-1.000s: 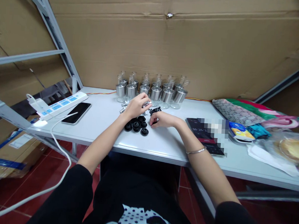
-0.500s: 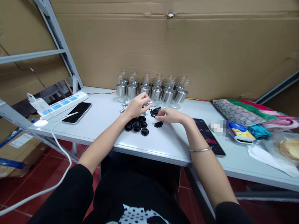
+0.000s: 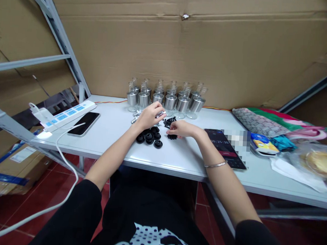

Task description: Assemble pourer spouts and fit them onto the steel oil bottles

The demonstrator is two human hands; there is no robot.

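My left hand (image 3: 150,116) is closed on a small silvery part (image 3: 160,114) above the white table. Right of it, my right hand (image 3: 179,128) has its fingers pinched together over small black pieces (image 3: 171,136); whatever is between its fingertips is too small to make out. More small black parts (image 3: 169,121) lie just behind that hand. Several round black caps (image 3: 149,137) are heaped in front of my left hand. Silvery parts (image 3: 136,115) lie partly hidden behind my left wrist. Glass bottles with metal sleeves (image 3: 170,101) stand in two rows at the back.
On the left are a power strip (image 3: 69,115) and a phone (image 3: 84,124) with a white cable. A larger phone (image 3: 225,148) lies beside my right forearm. Patterned cloth (image 3: 271,123), a yellow-blue packet (image 3: 263,143) and wrapped food (image 3: 320,162) sit farther right. Cardboard (image 3: 168,49) rises behind the table.
My right hand has shifted slightly left and toward me, now covering part of the nearer small black pieces. My left hand stays almost still, holding the silvery part.
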